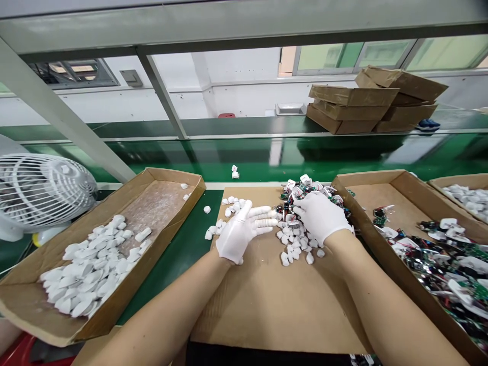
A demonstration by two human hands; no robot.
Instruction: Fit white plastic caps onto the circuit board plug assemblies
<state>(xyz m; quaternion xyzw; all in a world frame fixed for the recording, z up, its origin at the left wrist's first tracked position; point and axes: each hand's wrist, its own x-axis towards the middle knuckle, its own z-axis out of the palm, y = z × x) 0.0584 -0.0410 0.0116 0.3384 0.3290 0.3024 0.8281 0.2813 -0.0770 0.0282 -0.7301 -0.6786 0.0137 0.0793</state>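
Observation:
Both hands wear white gloves above a flat cardboard sheet (274, 305). My left hand (246, 231) is held palm up, fingers stretched toward the right, with nothing on it. Just left of it lie a few small white pieces (210, 233). My right hand (322, 216) reaches over the near side of a heap of circuit boards with wires and white parts (305, 188); its fingertips bend down at the heap, and what they hold, if anything, is hidden. Below the fingertips a pile of small white pieces (295, 241) rests on the cardboard.
At the left stand a cardboard tray of white pieces (152, 254) and a white fan (46, 188). On the right is a tray of circuit boards (371, 178), with another tray of white pieces (457, 180) beyond. Stacked cardboard boxes (354, 96) sit behind the green conveyor (244, 152).

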